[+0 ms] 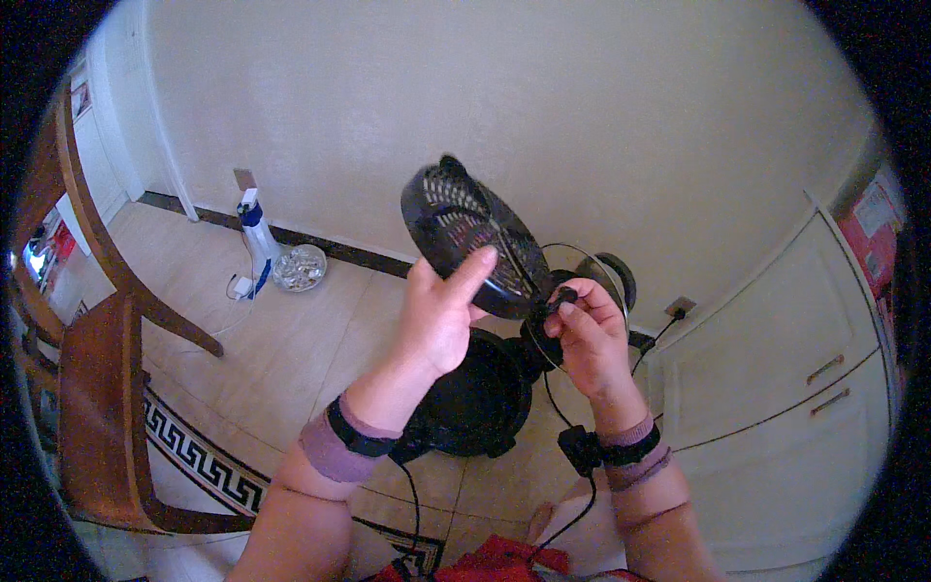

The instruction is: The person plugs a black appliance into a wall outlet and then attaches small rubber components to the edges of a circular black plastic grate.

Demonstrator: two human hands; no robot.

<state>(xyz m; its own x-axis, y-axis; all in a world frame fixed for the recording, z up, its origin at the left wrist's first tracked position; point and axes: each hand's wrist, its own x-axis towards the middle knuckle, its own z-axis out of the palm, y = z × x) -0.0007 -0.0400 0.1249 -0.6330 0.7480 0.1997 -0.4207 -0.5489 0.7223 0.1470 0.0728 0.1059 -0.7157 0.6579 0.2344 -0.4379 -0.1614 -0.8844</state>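
Cover [467,225]: round, black, slotted; held raised and tilted down toward the right.
Small part [561,298]: black; pinched at the cover's lower right edge; attachment cannot be confirmed.

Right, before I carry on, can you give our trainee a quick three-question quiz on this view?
1. Which hand has its thumb across the face of the round black slotted plastic cover?
2. True or false: the round pale bowl of small whitish pieces sits on the beige tiled floor.
3. How many slim metal handles show on the white-fronted cabinet?

Key:
1. The left hand.
2. True.
3. Two: an upper handle and a lower handle.
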